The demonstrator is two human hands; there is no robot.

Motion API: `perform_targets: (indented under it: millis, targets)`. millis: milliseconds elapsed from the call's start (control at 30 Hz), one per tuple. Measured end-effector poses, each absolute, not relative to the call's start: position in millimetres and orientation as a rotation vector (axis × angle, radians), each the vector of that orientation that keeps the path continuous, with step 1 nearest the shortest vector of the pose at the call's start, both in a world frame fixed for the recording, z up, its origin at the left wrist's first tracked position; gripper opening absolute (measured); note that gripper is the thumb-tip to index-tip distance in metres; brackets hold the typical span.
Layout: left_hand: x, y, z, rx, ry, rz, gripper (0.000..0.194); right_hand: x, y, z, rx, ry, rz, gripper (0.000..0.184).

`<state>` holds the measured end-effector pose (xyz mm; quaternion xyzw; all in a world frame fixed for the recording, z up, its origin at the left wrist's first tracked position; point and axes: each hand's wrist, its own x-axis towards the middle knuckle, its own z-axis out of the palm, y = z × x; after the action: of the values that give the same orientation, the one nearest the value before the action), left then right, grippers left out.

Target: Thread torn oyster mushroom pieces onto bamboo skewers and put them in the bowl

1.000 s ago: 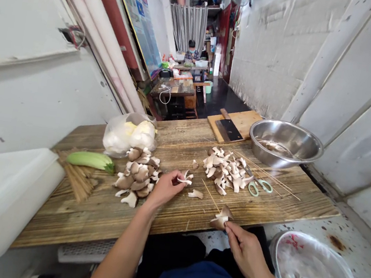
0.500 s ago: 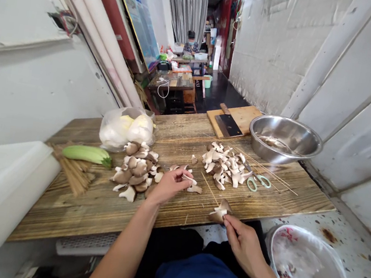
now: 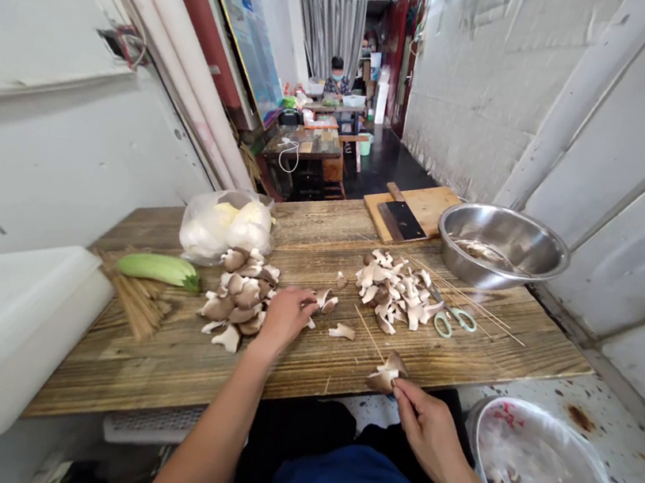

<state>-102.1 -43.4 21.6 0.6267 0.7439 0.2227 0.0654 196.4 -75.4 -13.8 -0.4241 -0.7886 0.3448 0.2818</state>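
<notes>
My right hand [image 3: 426,420] pinches a thin bamboo skewer [image 3: 370,334] near the table's front edge. Threaded on it, just beyond my fingertips, is a brown and white oyster mushroom piece [image 3: 386,374]. The skewer's bare end points away to the left. Palm down, my left hand [image 3: 286,318] reaches low over the table with fingers curled together beside small mushroom pieces [image 3: 327,301]. What its fingertips hold, if anything, is hidden. Left of that hand lies a mushroom heap [image 3: 240,294], partly covered by it. A single mushroom piece [image 3: 342,331] rests between the hands.
A second mushroom pile [image 3: 391,287] lies beside green-handled scissors [image 3: 455,321] and loose skewers [image 3: 484,308]. Behind are a steel bowl [image 3: 497,278] and a cleaver [image 3: 402,219] on a board [image 3: 436,201]. A green squash [image 3: 156,268] lies left; a lined bin [image 3: 549,481] stands right.
My left hand has lowered and moved left, from holding a thin pale piece above the table to the small mushroom pieces beside the heap. My right hand keeps the skewer nearly still.
</notes>
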Motion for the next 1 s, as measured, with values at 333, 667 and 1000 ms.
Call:
perform_targets:
  millis: [333,667,1000]
  targets:
    - [-91,0,37,2.445,1.783,0.066,0.031,200,-78,-14,-1.156,-2.106,0.952,0.034]
    - [-96,14,47,2.354,1.695,-0.069,0.019,199,-76,-12,-1.138,-2.11,0.953,0.032]
    - [-81,-8,31,1.197,1.546,1.209,0.023,198,-82,-7,-1.113,-2.094,0.97,0.033]
